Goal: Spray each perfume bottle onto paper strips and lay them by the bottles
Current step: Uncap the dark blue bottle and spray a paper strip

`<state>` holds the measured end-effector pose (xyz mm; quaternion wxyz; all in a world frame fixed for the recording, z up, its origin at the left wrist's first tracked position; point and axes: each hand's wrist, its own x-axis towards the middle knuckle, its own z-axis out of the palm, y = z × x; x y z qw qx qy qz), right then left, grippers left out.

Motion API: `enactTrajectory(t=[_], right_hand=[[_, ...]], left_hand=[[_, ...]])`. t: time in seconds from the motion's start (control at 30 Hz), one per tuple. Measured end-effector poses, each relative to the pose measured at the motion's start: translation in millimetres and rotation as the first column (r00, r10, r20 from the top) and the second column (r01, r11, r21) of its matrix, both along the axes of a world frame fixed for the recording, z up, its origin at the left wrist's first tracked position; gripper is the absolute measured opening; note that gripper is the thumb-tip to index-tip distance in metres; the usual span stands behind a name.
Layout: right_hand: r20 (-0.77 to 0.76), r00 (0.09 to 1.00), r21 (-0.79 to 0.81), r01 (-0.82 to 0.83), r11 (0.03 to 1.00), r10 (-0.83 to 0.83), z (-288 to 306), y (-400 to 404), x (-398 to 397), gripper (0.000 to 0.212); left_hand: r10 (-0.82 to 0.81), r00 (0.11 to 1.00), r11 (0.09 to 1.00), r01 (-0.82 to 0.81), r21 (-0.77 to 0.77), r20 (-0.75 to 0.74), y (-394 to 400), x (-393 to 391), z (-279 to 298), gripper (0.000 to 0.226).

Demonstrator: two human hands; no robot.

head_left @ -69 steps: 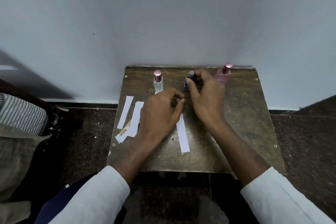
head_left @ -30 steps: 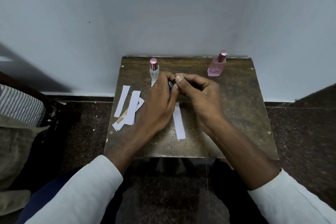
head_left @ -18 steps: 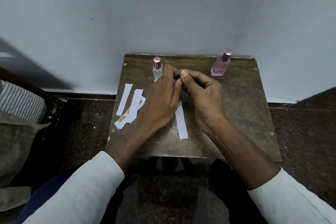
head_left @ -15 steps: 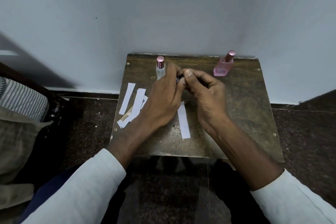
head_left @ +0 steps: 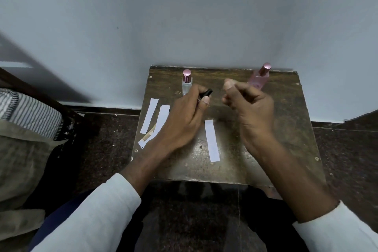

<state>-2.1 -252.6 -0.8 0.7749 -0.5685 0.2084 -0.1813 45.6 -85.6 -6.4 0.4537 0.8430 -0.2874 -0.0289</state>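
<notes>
The hands have just parted. Half a sec ago both met over the small dark perfume bottle (head_left: 205,94) near the back-middle of the worn brown wooden stool top (head_left: 286,129); now the left hand (head_left: 185,120) grips that bottle alone, fingers and thumb curled round it, its dark end poking out toward the right. The right hand (head_left: 250,106) has pulled off to the right with fingers curled in and thumb up. It probably pinches the bottle's cap, but nothing shows in it, so can't tell what it holds, if anything. Judgement: cap is off, so bottle no. 2 is about ready to spray; next comes picking up a strip.

Count, bottles: 3. The clear glass bottle w/ pink cap (head_left: 187,83) stands upright at the back-left edge, just behind the left hand. The pink glass bottle w/ pink cap (head_left: 259,77) stands at the back edge, right of centre, partly behind the right hand. The dark one is held above the top.

Count, strips: one white paper strip (head_left: 212,140) lies alone mid-top toward the front, between the wrists. A loose pile of white paper strips (head_left: 155,122) sits at the left edge, approx 3–4 pcs, overlapped and partly under the left hand, so exact no. unclear; a tan scrap (head_left: 149,134) shows among them.

No strip visibly lies by the pink bottle.
</notes>
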Motion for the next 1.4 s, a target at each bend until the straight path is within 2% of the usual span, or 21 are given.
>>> enactTrajectory(t=[0.07,0.17,0.27,0.33,0.43,0.57,0.8,0.97,1.03,1.07,1.13,1.17,1.23,1.3,1.4], right_hand=[[-0.078,0.997,-0.194,-0.001,0.981,-0.014,-5,-4,0,0.013],[-0.154,0.985,-0.390,0.011,0.921,-0.077,-8,-21,4,0.012],[-0.194,0.976,-0.665,-0.061,0.744,-0.094,-17,-29,6,0.011],[-0.230,0.969,-0.746,-0.117,0.656,-0.088,-23,-31,7,0.014],[-0.271,0.958,-0.796,-0.171,0.581,-0.089,-29,-34,8,0.015],[-0.262,0.961,-0.811,-0.170,0.561,-0.088,-30,-37,8,0.010],[-0.307,0.944,-0.850,-0.213,0.481,-0.124,-32,-39,7,0.017],[-0.343,0.931,-0.833,-0.240,0.499,-0.125,-32,-43,6,0.020],[-0.288,0.948,-0.854,-0.191,0.483,-0.134,-27,-42,3,0.018],[-0.209,0.970,-0.877,-0.128,0.463,-0.127,-23,-41,1,0.014],[-0.055,0.998,-0.895,-0.032,0.445,-0.040,-14,-37,-3,0.012],[-0.051,0.998,-0.882,-0.063,0.468,0.037,-9,-35,-6,0.016],[-0.190,0.954,-0.791,-0.289,0.539,0.233,-4,-30,-13,0.030],[-0.298,0.868,-0.651,-0.489,0.580,0.398,-5,-26,-22,0.036],[-0.264,0.863,-0.560,-0.500,0.661,0.430,-12,-22,-30,0.028]], left_hand=[[0.033,0.999,0.999,-0.033,-0.010,-0.018,0,1,1,0.013],[0.074,0.997,0.997,-0.074,-0.010,-0.009,-1,0,5,0.017],[0.101,0.995,0.995,-0.101,-0.020,-0.003,-3,1,2,0.018],[0.122,0.992,0.991,-0.122,-0.050,-0.008,-3,1,0,0.016],[0.125,0.992,0.990,-0.124,-0.060,0.013,-5,-1,0,0.014],[0.099,0.993,0.994,-0.095,-0.057,0.059,-6,-1,-2,0.015],[0.133,0.988,0.989,-0.126,-0.083,0.079,-6,0,-4,0.011],[0.118,0.990,0.990,-0.111,-0.083,0.079,-6,0,-4,0.012],[0.108,0.991,0.992,-0.102,-0.074,0.078,-6,0,-3,0.013],[0.100,0.992,0.993,-0.095,-0.067,0.076,-6,0,-2,0.013],[0.086,0.995,0.994,-0.081,-0.077,0.051,-6,0,-1,0.016],[0.082,0.996,0.992,-0.079,-0.094,0.029,-7,-1,0,0.017],[0.075,0.997,0.988,-0.078,-0.135,-0.021,-7,-3,2,0.019],[0.068,0.996,0.983,-0.078,-0.168,-0.063,-6,-6,4,0.020],[0.060,0.994,0.983,-0.076,-0.167,-0.095,-2,-10,5,0.020]])
